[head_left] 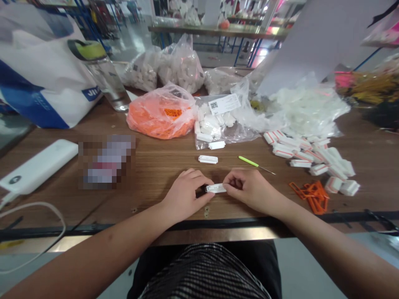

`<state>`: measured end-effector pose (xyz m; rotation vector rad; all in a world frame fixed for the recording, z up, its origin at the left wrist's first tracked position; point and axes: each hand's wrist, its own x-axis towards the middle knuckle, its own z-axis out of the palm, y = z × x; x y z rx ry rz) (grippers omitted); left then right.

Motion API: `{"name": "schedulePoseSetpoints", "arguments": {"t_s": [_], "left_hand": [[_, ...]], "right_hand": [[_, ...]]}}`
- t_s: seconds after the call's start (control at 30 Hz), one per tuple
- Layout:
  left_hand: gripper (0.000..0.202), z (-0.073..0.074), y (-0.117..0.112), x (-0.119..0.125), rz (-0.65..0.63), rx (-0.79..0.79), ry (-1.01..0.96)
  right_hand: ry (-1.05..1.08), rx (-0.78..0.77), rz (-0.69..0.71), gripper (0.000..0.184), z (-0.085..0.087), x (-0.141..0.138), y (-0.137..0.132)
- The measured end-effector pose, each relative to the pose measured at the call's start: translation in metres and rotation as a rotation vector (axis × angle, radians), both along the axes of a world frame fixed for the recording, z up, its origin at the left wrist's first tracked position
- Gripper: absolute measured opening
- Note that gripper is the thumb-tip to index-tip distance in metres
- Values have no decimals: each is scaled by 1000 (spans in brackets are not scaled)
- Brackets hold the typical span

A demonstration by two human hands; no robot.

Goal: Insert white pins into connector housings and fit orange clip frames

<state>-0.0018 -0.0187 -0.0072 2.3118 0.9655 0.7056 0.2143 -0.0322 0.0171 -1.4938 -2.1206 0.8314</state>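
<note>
Both my hands meet near the front edge of the wooden table (156, 166), pinching a small white plastic part (215, 188) between them. My left hand (185, 193) grips its left end with curled fingers. My right hand (249, 189) holds its right end, fingers closed. Another white part (208, 159) lies just beyond my hands. A green-handled pick tool (254, 163) rests to the right of it.
An orange bag of parts (160, 112) and a clear bag of white parts (215, 124) sit behind. White pieces with red stripes (307, 155) and orange clips (313, 195) lie right. A white power bank (37, 166), a bottle (107, 79) and a large bag (40, 70) stand left.
</note>
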Motion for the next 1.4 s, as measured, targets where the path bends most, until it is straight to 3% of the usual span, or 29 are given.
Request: {"name": "schedulePoseSetpoints", "arguments": {"t_s": [0.13,0.37,0.7,0.77,0.87,0.97,1.2,1.4], "left_hand": [[9,0,0,0,-6,3,-15],[10,-1,0,0,0,-2,-22],[11,-2,0,0,4,15,-22],[11,-2,0,0,3,11,-15],[10,-2,0,-1,6,11,-11],[10,-2,0,-1,7,15,-14],[10,-1,1,0,2,12,-32],[9,-1,1,0,-1,21,-45]], "right_hand": [[-31,16,37,12,2,-1,1],[-247,290,162,21,9,-1,-6],[-376,590,218,25,-5,-3,-20],[-297,549,191,25,-3,4,-19],[-129,380,-21,22,0,28,-15],[-197,151,-185,19,-2,57,-12],[-206,-24,-180,18,-11,78,-18],[-264,33,-127,19,-5,69,-20]]}}
